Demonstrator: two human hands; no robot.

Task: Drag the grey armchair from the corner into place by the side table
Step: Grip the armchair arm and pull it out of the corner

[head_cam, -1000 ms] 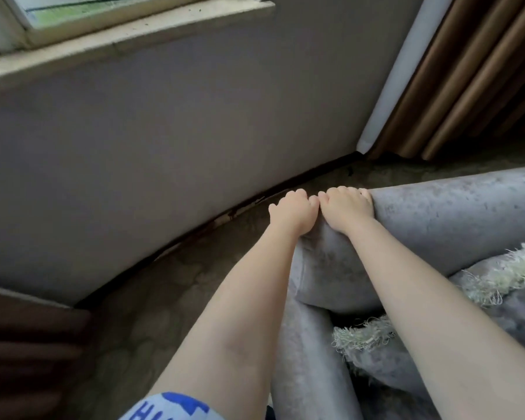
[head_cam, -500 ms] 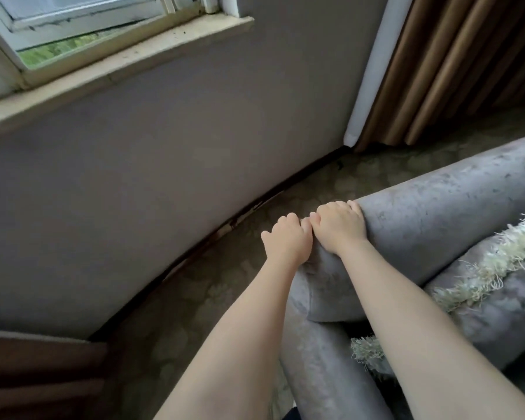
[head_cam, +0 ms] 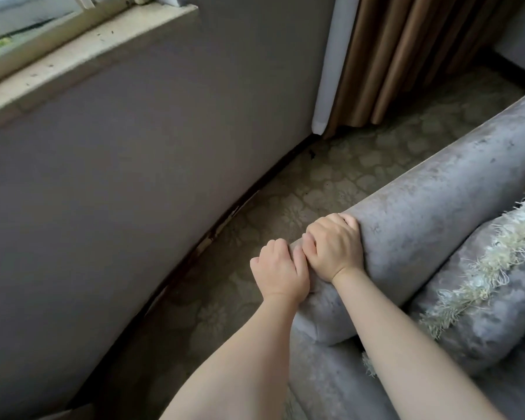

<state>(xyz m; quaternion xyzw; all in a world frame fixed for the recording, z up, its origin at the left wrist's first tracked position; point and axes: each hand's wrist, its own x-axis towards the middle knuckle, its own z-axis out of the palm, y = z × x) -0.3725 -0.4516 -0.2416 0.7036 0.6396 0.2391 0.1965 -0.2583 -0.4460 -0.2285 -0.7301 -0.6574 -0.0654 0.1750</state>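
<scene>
**Armchair** (head_cam: 437, 213), grey. Covered in mottled, velvety fabric with a faint sheen. The parts in view are a thick, rounded padded roll along the top and a second rounded panel below it at the bottom of the view. It fills the right half of the view and stands on the floor near the wall, with a strip of floor between them. The roll's long axis runs from the hands at lower left up to the right edge. Its blunt, seamed end points down and left.

**Cushion** (head_cam: 482, 298). Plump, in the same grey fabric, crossed by a band of shaggy cream fringe. It lies just inside the roll, touching it.

**Left hand** (head_cam: 281, 272). Bare, knuckles up. It is curled over the near end of the roll and grips it, with the fingertips hidden on the far side.

**Right hand** (head_cam: 334, 250). Bare, touching the left hand. Its fingers are wrapped over the top of the roll in a firm hold, tips out of sight.

**Floor** (head_cam: 331, 177). Flat, dull beige-green covering with a repeating floral pattern.

**Wall** (head_cam: 134, 177). Plain and matt, grey-lilac.

**Skirting** (head_cam: 225, 219). Dark strip at the foot of the wall, chipped in places.

**Windowsill** (head_cam: 88, 56). Pale, stone-like slab, speckled with dirt, at upper left.

**Curtain** (head_cam: 406, 56). Tan, hanging in vertical folds down to the floor at upper right, beyond the armchair.
</scene>
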